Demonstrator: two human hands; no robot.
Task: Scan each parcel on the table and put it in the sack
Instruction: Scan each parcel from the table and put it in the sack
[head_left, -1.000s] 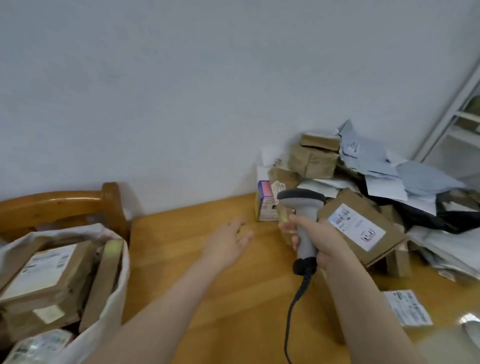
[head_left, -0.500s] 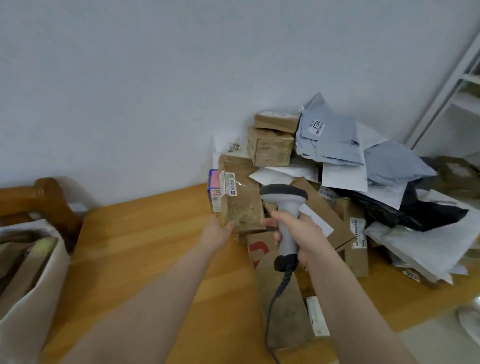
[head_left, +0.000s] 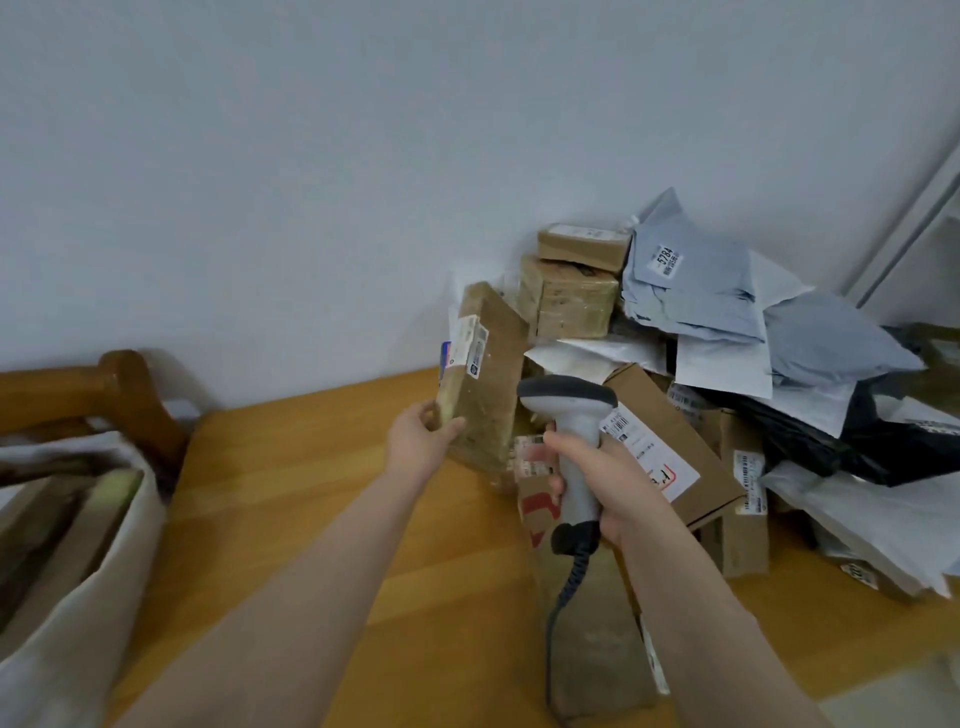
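Half a second on, our left hand (head_left: 420, 441) has closed on the brown parcel (head_left: 491, 374) at the pile's left edge and tipped it; before, the hand only touched its lower corner. We grip the parcel's lower end with the thumb on the broad near face and the fingers wrapped behind the narrow labelled side. It stands slanted on end, and whether its bottom is clear of the table (head_left: 311, 499) we cannot tell. Our left forearm reaches in from low left across the wood.

Our right hand (head_left: 610, 486) is wrapped around the handle of the grey scanner (head_left: 569, 400), its head just right of the parcel and pointing away from us. Its dark cable (head_left: 563, 597) hangs down over a long flat parcel (head_left: 597, 654) lying under our right forearm.

Behind the scanner, a cardboard box (head_left: 680, 431) with a white label leans in the pile. Two small brown boxes (head_left: 571, 301) are stacked against the wall, with grey mailer bags (head_left: 691, 296) and a black bag (head_left: 821, 441) heaped to the right.

At far left, the pale sack (head_left: 88, 597) stands open with parcels inside, well apart from the held one, in front of a wooden chair back (head_left: 124, 384).
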